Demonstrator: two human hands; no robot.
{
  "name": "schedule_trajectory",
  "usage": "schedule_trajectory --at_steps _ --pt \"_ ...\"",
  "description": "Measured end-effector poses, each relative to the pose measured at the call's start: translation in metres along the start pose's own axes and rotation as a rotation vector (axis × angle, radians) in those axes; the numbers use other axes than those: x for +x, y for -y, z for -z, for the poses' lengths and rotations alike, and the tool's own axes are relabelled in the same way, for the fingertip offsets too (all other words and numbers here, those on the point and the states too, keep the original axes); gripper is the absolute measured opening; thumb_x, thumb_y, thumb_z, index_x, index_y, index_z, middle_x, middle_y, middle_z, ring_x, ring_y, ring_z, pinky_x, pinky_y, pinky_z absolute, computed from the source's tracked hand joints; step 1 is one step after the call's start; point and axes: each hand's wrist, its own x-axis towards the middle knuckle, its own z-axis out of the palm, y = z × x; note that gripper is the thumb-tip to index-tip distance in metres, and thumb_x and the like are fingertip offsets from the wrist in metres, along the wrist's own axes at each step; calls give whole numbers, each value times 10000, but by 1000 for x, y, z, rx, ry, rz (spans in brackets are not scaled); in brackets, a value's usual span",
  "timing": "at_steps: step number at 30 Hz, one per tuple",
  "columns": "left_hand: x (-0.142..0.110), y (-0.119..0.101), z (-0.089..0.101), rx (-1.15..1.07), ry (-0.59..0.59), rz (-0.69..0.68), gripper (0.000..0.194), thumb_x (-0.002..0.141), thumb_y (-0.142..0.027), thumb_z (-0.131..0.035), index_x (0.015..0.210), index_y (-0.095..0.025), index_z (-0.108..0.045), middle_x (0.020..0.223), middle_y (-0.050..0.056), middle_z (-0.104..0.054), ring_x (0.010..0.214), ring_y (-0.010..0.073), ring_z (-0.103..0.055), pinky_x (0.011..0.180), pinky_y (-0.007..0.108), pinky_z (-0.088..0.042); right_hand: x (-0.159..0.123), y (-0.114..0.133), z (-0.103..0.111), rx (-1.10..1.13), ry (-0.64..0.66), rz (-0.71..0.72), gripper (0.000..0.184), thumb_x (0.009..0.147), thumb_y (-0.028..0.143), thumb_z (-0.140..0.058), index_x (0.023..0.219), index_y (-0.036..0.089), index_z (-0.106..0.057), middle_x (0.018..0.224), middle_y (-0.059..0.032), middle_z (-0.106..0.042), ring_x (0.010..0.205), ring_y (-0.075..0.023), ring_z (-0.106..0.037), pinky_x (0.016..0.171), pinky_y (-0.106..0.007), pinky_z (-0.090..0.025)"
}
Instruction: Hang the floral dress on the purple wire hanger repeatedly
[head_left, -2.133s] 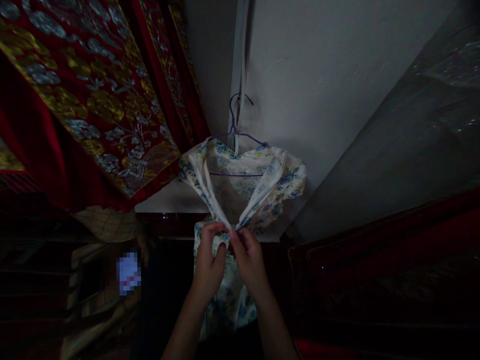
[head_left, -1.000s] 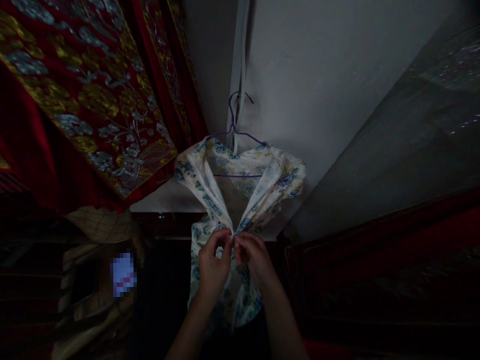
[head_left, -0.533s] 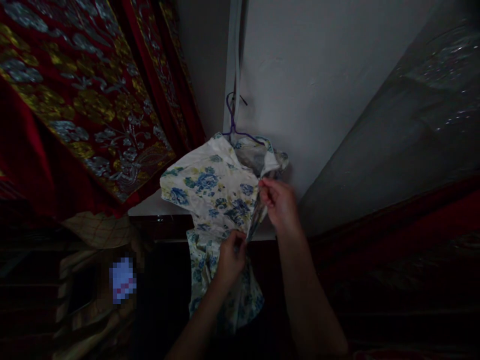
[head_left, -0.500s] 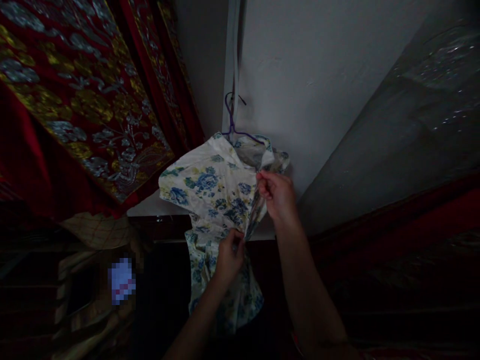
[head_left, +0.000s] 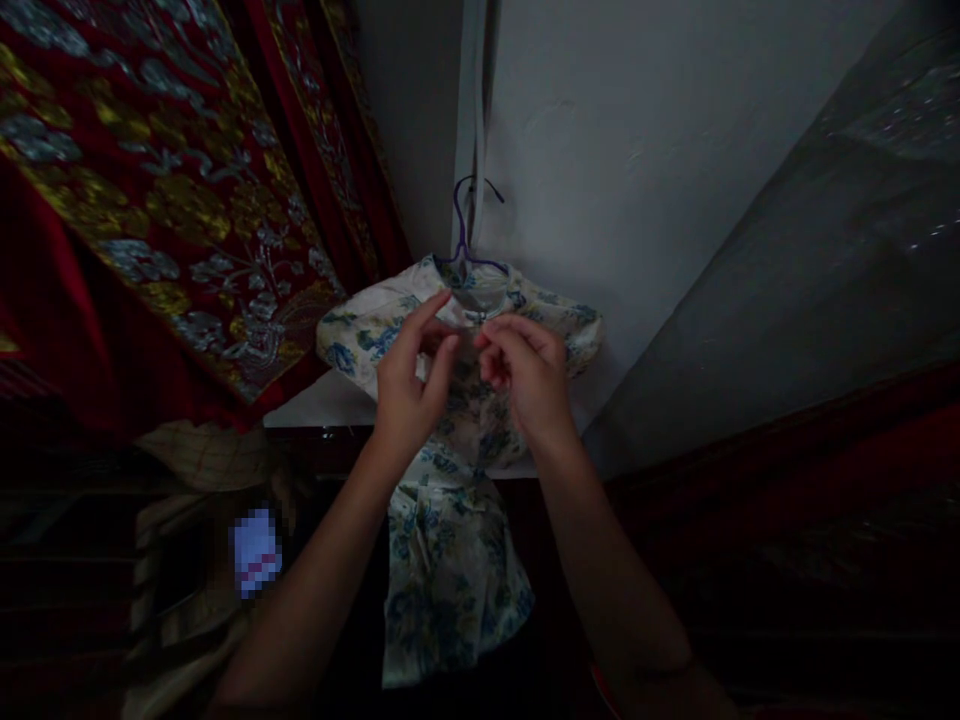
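A white dress [head_left: 465, 520] with blue and green flowers hangs from a purple hanger [head_left: 460, 235] against the wall. Its short sleeves spread to both sides, and the front is partly hidden behind my hands. Just below the neckline, my right hand [head_left: 529, 370] is closed, thumb and forefinger pinching the dress's front edge by the collar. My left hand [head_left: 412, 365] is beside it at the left of the collar, thumb and forefinger apart, with nothing visible between them.
Red cloth embroidered in gold and silver [head_left: 195, 200] hangs at the left. A clear plastic cover [head_left: 750, 300] slopes along the right, above dark red fabric [head_left: 862, 440]. A pale pipe [head_left: 480, 100] runs down the wall. At lower left are a checked cloth [head_left: 206, 455] and a blurred bluish item [head_left: 256, 552].
My left hand has let go of the dress front lower down and risen to the collar. My right hand has shifted left, bringing the opened front edge across, so the dress now hangs more closed.
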Motion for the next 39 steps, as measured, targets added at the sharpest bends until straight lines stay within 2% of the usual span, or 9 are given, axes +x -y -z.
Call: schedule_trajectory --at_steps 6,11,15,19,25,27,33,36,39 --pt "43 -9 14 277 -21 -215 201 1023 -328 -530 945 -167 -622 900 34 -652 874 164 -621 841 295 -496 10 -31 5 -183 -25 54 218 828 317 -611 647 195 -631 488 61 -427 466 -88 -366 459 -229 -254" --pt "60 29 78 -73 -444 164 175 1012 -274 -531 881 -173 -590 842 -26 -601 936 134 -631 974 308 -487 -9 -71 17 -156 -74 -122 234 747 313 -616 546 198 -579 495 53 -411 473 -89 -326 461 -242 -223" --pt "35 73 115 -272 -431 392 232 975 -341 -486 798 -201 -538 845 28 -681 966 196 -678 965 374 -529 -42 -73 13 50 -76 -240 226 730 321 -641 553 196 -575 508 51 -447 437 -72 -291 436 -236 -200" --pt "-53 97 93 -419 -565 778 270 829 -465 -602 768 -212 -529 784 12 -673 812 163 -668 799 297 -544 -77 -74 -1 140 -63 -310 227 730 323 -641 552 193 -585 479 48 -451 419 -71 -298 438 -240 -211" --pt "-158 93 40 -360 -420 877 301 692 -379 -777 849 -142 -679 801 13 -689 752 151 -612 722 242 -478 -121 -81 14 132 -92 -401 285 730 371 -599 517 202 -513 444 63 -364 423 -78 -278 450 -244 -199" --pt "-159 87 37 -368 -376 877 298 699 -376 -792 846 -137 -694 797 10 -683 755 149 -596 705 227 -458 -129 -77 30 15 11 -450 268 711 338 -558 492 200 -490 458 52 -376 444 -82 -298 457 -238 -205" --pt "-128 41 37 -525 -408 853 342 791 -499 -765 849 -187 -640 768 -29 -617 698 120 -564 668 203 -449 -132 -58 51 -501 749 -636 211 833 264 -564 688 168 -684 573 21 -549 551 -114 -487 527 -228 -321" --pt "-122 13 33 -629 -390 841 342 789 -495 -787 851 -190 -645 779 -19 -623 723 128 -586 696 210 -465 -129 -60 41 -418 567 -572 286 897 407 -578 744 178 -658 648 7 -586 622 -142 -545 593 -251 -392" --pt "-122 -6 30 -682 -218 794 290 872 -477 -721 860 -197 -647 832 -1 -647 750 134 -595 696 214 -461 -126 -67 33 -279 154 -459 317 880 515 -607 857 205 -671 818 -28 -664 800 -197 -615 742 -296 -472"
